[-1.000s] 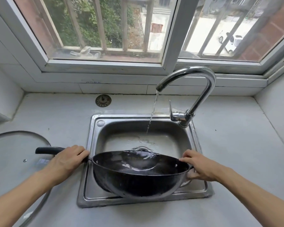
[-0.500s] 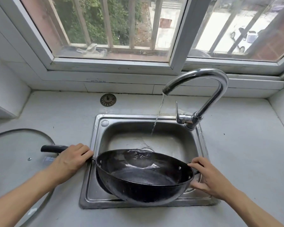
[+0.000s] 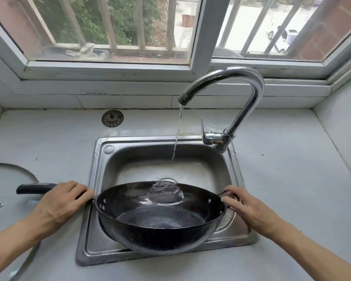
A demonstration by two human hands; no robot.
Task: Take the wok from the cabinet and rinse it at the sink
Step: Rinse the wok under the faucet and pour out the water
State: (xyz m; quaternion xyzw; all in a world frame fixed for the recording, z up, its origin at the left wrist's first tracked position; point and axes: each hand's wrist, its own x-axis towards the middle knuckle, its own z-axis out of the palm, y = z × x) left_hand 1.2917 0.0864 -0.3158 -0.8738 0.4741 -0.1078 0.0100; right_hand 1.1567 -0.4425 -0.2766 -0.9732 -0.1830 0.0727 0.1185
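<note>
a person holds a black wok (image 3: pixel 160 224) over the near edge of a steel sink (image 3: pixel 93 236) set in a pale counter (image 3: pixel 292 179). the left hand (image 3: pixel 61 201) is wrapped around the wok's long dark handle (image 3: pixel 34 188), which sticks out to the left above the counter. the right hand (image 3: pixel 249 207) is at the small wire loop handle (image 3: pixel 223 193) on the wok's right rim, with the fingers (image 3: pixel 231 201) curled over it. the wok sits between the two hands, partly over the basin and partly over the sink's front lip; whether its underside touches the lip cannot be told. it is tipped a little, with a shallow pool of water (image 3: pixel 162 196) gathered toward its far side, and its inner wall shines wet.

a curved chrome tap (image 3: pixel 249 102) rises from the sink's far right corner. a thin stream of water (image 3: pixel 177 128) falls from its spout into the basin, just behind the wok's far rim. the tap's lever (image 3: pixel 202 126) stands upright beside the base.

a round metal drain strainer (image 3: pixel 112 118) lies on the counter behind the sink, near the wall. a glass lid (image 3: pixel 6 183) rests on the counter at the far left, partly under the left forearm. above the counter runs a white-framed window (image 3: pixel 199 37) with bars, greenery and a white car (image 3: pixel 284 37) outside.
</note>
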